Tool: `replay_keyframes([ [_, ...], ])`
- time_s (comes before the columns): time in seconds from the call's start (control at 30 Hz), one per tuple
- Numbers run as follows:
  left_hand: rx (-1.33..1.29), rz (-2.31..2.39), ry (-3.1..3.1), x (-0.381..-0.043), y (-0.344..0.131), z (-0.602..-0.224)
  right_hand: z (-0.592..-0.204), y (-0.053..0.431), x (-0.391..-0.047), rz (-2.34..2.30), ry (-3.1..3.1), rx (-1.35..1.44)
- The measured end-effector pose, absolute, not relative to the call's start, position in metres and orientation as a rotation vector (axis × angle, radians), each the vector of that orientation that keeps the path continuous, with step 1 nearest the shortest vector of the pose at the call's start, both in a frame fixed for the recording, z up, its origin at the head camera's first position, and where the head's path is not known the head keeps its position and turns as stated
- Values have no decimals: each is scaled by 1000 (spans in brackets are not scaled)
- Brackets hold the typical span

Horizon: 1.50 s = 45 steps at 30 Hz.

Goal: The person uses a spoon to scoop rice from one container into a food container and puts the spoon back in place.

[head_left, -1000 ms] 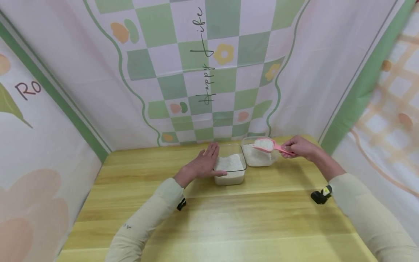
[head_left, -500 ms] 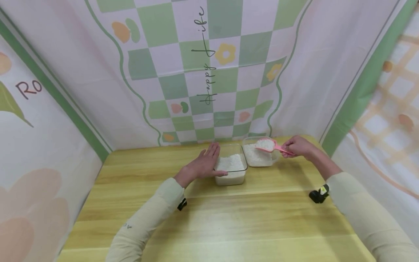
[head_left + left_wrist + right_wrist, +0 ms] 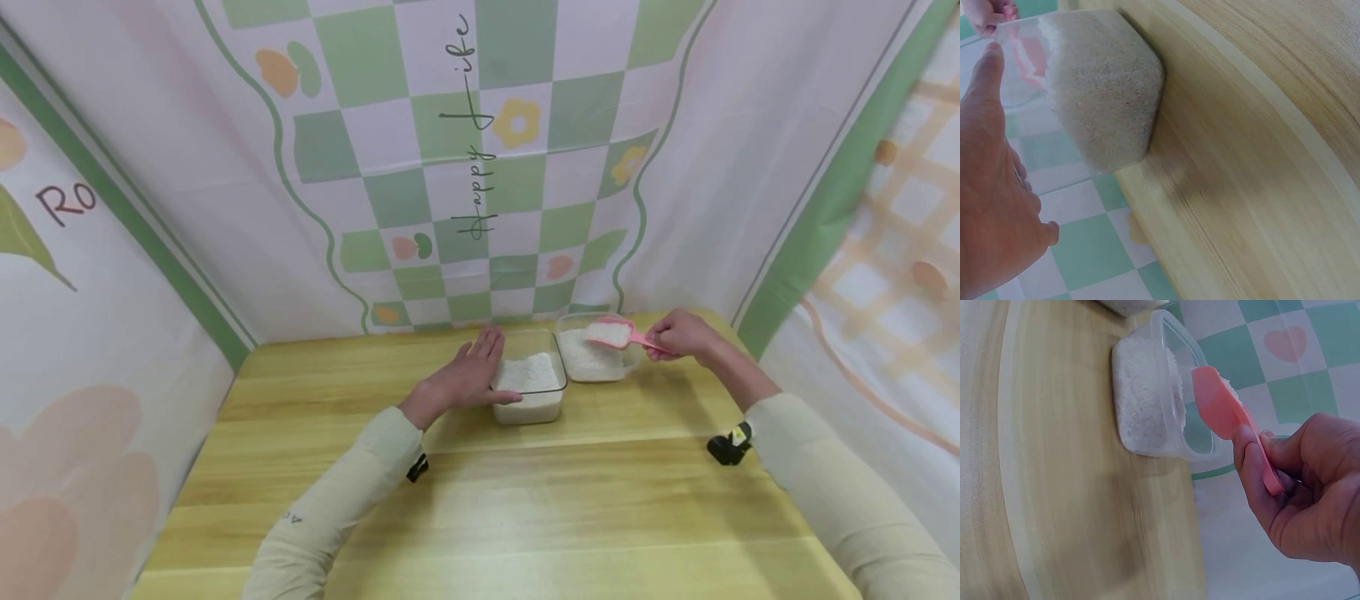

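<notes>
Head view: nearest me, my left hand (image 3: 467,377) rests straight-fingered against the glass box (image 3: 542,392) of rice (image 3: 531,372) at its nine o'clock side. Farther off, at the box's two o'clock, stands the plastic tub (image 3: 1163,375), the rice-filled pink scoop (image 3: 1217,405) above it, its handle (image 3: 1267,467) pinched from three o'clock by my right hand (image 3: 677,335); best, I judge, to keep the scoop level so no rice spills.

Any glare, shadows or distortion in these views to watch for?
Head: glare on the table, shadow beside the right sleeve; left wrist: faint shadow by the rice, its grains discernible; right wrist: broad soft shadow below the tub, pale stripe bowed, likely lens distortion.
</notes>
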<state>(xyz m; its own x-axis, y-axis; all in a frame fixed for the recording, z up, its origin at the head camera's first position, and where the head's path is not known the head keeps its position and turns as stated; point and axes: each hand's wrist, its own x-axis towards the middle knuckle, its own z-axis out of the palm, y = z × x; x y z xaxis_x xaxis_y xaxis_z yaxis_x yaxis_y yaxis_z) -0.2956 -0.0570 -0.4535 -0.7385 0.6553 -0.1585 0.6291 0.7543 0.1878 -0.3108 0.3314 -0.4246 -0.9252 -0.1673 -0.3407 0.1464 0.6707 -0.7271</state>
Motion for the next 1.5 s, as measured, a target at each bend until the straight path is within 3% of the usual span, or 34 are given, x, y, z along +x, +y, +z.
replay_keyframes([
  [1.5,1021,164,2747,-295,-57,-453,-412,320,-302,-773,2797,-162],
])
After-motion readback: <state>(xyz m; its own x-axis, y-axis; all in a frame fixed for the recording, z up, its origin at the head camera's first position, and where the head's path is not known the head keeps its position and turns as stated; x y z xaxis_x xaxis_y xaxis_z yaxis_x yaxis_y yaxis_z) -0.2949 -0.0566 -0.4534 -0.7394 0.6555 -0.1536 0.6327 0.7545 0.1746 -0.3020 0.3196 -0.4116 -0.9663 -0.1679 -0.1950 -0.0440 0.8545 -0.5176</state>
